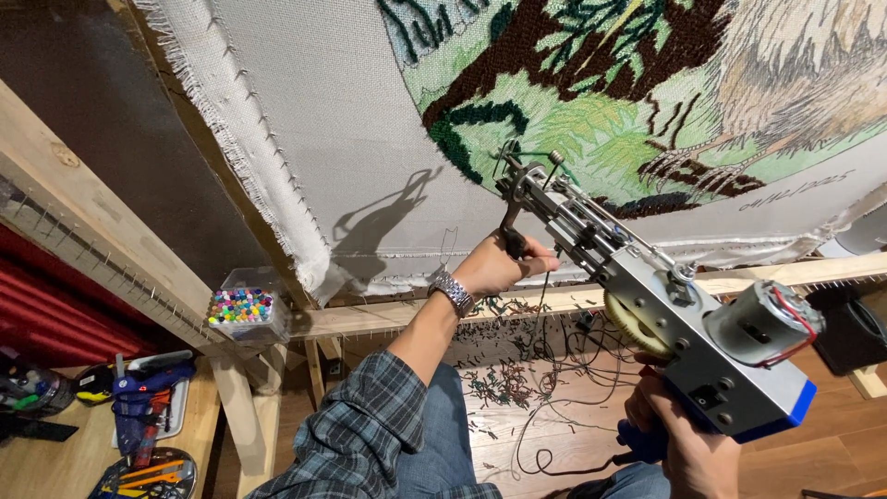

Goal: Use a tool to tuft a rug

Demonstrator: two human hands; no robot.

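Note:
A grey and blue tufting gun (647, 305) points up at a stretched white cloth (342, 139) that bears a green, brown and beige tufted picture (591, 92). My left hand (499, 265), with a metal watch on its wrist, is shut on the gun's black front handle. Lower right, my right hand (679, 444) grips the blue rear handle under the motor. The needle tip sits at the lower edge of the dark green tufted patch.
A wooden frame (111, 249) with rows of nails holds the cloth. A clear box of coloured pins (242, 307) rests on its beam. Tools lie on a side table (55, 453) at lower left. Yarn scraps and a cord (527, 370) cover the wooden floor.

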